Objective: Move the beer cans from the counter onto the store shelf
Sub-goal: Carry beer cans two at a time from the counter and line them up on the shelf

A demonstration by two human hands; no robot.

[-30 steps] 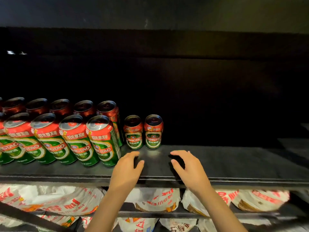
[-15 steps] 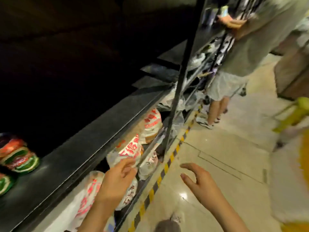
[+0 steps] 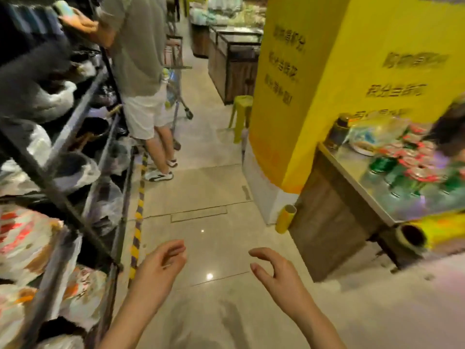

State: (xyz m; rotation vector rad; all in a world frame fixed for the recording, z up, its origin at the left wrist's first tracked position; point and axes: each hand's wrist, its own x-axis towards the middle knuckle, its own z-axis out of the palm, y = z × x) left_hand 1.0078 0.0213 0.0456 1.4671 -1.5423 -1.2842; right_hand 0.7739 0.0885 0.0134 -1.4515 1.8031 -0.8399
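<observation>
Fingers (image 3: 173,250) of both hands loosely curled, empty.

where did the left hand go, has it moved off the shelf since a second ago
Yes. The left hand has come off the shelf, which now stands to its left. It hangs empty over the floor of the aisle, fingers loose.

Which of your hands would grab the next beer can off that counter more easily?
Probably the right hand: it hangs empty on the side of the counter where the beer cans stand. The left hand, also empty, is nearer the shelf.
</observation>
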